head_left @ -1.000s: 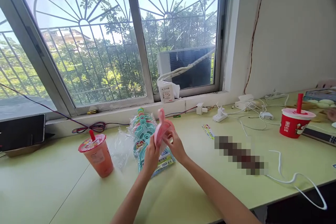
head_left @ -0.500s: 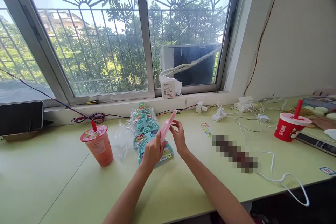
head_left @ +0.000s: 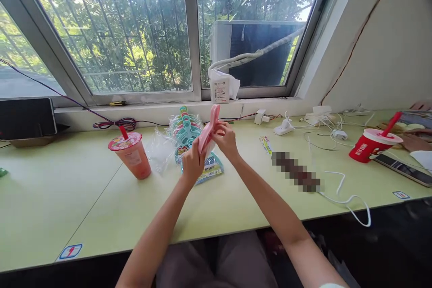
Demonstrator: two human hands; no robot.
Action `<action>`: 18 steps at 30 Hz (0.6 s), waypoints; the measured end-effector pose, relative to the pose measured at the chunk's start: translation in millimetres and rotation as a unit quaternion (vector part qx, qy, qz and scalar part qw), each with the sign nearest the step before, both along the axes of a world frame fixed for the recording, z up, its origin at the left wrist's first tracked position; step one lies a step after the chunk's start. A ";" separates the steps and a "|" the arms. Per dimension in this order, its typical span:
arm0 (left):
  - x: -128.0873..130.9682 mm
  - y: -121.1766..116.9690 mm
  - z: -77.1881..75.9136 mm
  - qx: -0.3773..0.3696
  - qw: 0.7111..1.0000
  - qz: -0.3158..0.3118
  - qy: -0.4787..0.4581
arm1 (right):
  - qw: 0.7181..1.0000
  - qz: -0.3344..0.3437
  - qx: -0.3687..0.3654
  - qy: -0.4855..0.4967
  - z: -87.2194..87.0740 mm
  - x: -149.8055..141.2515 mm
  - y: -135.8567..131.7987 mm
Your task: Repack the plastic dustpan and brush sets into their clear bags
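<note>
Both my hands hold up a flat pink plastic piece (head_left: pixel 209 126) above the green table (head_left: pixel 101 198). My left hand (head_left: pixel 193 164) grips its lower end, fingers closed round it. My right hand (head_left: pixel 225 140) pinches its upper right side. Just behind and under the hands lies a pack of teal plastic pieces (head_left: pixel 189 137) in clear wrapping with a printed label. A loose clear plastic bag (head_left: pixel 161 149) lies to its left.
A pink sealed drink cup with a red straw (head_left: pixel 131 155) stands left of the pack. A red cup (head_left: pixel 371 144), white chargers and cables (head_left: pixel 324 128), and a phone (head_left: pixel 403 168) sit at the right, where another person's hand (head_left: pixel 413 141) rests. A black device (head_left: pixel 27 118) stands far left.
The camera tilted down, so my lap and the table's front edge show. My hands stay on the pink piece and have turned it more upright, right hand moving up onto it.
</note>
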State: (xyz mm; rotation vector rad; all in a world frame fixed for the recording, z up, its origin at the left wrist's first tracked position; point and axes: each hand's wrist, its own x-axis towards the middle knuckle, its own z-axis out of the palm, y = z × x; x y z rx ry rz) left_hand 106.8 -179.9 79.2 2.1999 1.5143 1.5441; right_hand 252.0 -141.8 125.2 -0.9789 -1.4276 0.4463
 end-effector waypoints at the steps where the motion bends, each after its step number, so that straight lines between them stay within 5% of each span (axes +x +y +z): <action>1: -1.1 -0.1 2.5 -0.006 1.000 0.000 -0.006 | 1.000 0.017 -0.021 -0.012 3.2 4.6 5.0; 8: 7.8 -3.6 8.5 -0.028 0.998 -0.042 -0.042 | 0.989 0.091 -0.099 -0.056 16.8 30.8 14.2; 11: 1.0 6.2 11.1 -0.024 0.985 -0.033 -0.166 | 0.972 0.161 -0.152 -0.074 26.0 42.4 -0.2; 14: -23.3 25.6 19.1 0.009 0.946 0.047 -0.320 | 0.937 0.240 -0.210 -0.142 39.0 68.9 -15.3; 18: -61.9 48.8 26.7 -0.007 0.931 0.148 -0.333 | 0.928 0.130 -0.221 -0.271 48.6 112.9 -10.3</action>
